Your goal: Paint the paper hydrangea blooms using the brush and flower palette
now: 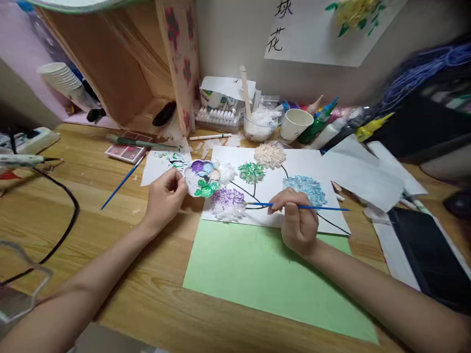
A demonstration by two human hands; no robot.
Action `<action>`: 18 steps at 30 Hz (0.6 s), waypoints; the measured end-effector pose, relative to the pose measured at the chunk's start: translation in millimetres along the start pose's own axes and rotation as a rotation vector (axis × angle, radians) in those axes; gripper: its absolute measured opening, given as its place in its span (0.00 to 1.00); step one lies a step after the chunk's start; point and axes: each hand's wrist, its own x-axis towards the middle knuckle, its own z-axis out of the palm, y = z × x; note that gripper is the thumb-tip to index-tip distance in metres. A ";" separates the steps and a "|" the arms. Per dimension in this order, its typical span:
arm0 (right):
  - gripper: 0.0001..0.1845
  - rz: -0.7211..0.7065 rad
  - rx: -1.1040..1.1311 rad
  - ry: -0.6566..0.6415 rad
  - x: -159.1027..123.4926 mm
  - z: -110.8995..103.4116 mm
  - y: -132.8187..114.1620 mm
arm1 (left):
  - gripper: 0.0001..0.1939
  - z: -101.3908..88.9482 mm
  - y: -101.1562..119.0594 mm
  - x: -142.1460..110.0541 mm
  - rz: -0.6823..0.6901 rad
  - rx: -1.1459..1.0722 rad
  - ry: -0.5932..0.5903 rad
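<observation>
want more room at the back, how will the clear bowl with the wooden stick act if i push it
The clear bowl looks light, filled with fluffy white scraps, so it probably slides easily. The tall wooden stick may swing or make it tippy. Scraps heaped at the rim could spill.

Flowers [304, 190] lie on the paper [305, 164], cup [294, 125] and bowl [259, 130] behind it

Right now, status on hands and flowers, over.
Left hand gripping paint palette. Right hand holding blue brush, tip at purple-and-white flower. Palette edge overlaps white flower.
</observation>
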 end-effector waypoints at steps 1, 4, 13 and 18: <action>0.12 0.012 -0.004 -0.009 -0.3 -0.4 0.3 | 0.10 0.4 0.3 0.5 -0.003 0.004 0.000; 0.12 0.025 -0.008 -0.014 -0.5 -1.3 0.6 | 0.10 1.1 1.0 1.6 -0.003 0.011 0.003; 0.13 -0.062 0.035 0.093 -0.2 -0.3 -0.8 | 0.10 1.1 1.3 1.5 0.017 0.005 0.017; 0.13 -0.050 -0.001 0.054 -0.5 0.4 -1.2 | 0.10 0.8 1.7 1.3 0.028 0.000 0.017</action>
